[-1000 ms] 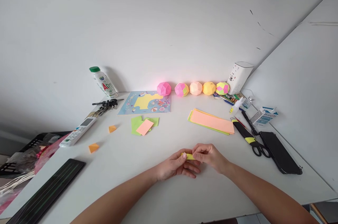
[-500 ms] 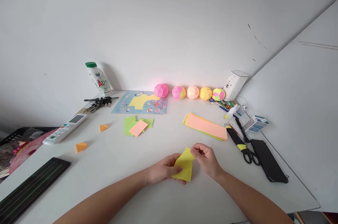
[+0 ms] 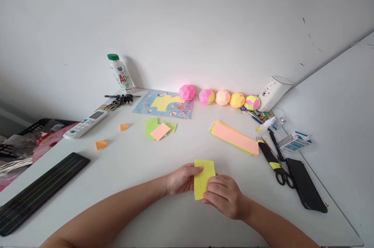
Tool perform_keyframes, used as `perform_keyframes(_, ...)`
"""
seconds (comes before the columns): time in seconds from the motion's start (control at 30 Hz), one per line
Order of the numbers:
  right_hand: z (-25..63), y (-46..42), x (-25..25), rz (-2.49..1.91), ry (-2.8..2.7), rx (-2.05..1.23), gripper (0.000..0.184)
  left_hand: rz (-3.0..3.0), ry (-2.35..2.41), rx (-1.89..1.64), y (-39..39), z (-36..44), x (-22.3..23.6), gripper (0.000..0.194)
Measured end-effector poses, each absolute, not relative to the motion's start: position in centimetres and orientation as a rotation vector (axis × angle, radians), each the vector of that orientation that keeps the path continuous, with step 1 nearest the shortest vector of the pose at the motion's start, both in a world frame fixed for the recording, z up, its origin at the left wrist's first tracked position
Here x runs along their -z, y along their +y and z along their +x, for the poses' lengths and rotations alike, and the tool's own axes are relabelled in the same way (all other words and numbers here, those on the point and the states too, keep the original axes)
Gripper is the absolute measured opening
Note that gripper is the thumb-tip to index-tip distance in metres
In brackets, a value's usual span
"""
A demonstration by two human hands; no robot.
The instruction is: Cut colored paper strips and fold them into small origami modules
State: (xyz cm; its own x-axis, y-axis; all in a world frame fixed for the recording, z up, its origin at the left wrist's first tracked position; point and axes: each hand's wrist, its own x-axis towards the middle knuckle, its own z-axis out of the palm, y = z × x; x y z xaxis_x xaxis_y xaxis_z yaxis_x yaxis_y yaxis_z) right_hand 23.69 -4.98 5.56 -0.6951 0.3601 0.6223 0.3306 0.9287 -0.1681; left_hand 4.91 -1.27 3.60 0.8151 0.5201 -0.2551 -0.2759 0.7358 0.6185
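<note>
A yellow piece of paper [image 3: 201, 183] is held up between my two hands over the near part of the white table. My left hand [image 3: 182, 178] grips its left edge, thumb in front and the other fingers behind. On the lower right side, my right hand [image 3: 223, 195] is closed on the same paper, its fingers curled over the front. Beyond them lie green paper pieces [image 3: 151, 126] with a small peach piece [image 3: 160, 131] on top. To the right rests a stack of long paper strips [image 3: 233, 137], peach uppermost.
Faceted paper balls [image 3: 223, 98] line the wall. At right lie scissors [image 3: 283, 178], a utility knife [image 3: 267, 154], a black phone [image 3: 306, 185] and a small box [image 3: 295, 141]. At left are a remote control [image 3: 85, 124], orange folded pieces [image 3: 101, 145], a black slab [image 3: 43, 191] and a bottle [image 3: 121, 74].
My right hand has moved from the paper's upper right corner down to its lower right side. The yellow paper now stands more upright. The whole view has shifted slightly.
</note>
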Motion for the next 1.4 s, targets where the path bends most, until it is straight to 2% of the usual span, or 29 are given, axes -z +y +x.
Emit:
perform_keyframes(0.1,23.4,-4.8,-5.1,-0.543,-2.463,-0.252,0.014,0.553,0.479,-0.525,-1.4,4.9,-3.4,0.03)
perform_keyframes(0.27,23.4,-4.3,-4.6,-0.723,-2.274,-0.474,0.011,0.546,0.429,-0.512,-1.5,5.1,-3.0,0.024)
perform_keyframes(0.57,23.2,-4.1,-4.6,-0.886,-2.147,-0.437,0.013,0.575,0.326,-0.284,-1.8,5.2,-3.3,0.05)
perform_keyframes(0.8,23.2,-4.0,-4.1,-0.821,-2.126,-0.444,0.016,0.539,0.273,-0.221,-1.7,4.9,-3.5,0.058)
perform_keyframes(1.2,22.8,-4.1,-4.5,-0.911,-2.031,-0.541,0.012,0.655,0.272,-0.245,-2.1,5.0,-3.8,0.044)
perform_keyframes(1.4,22.9,-4.2,-4.4,-0.98,-1.992,-0.639,0.01,0.694,0.258,-0.214,-2.0,4.9,-4.2,0.05)
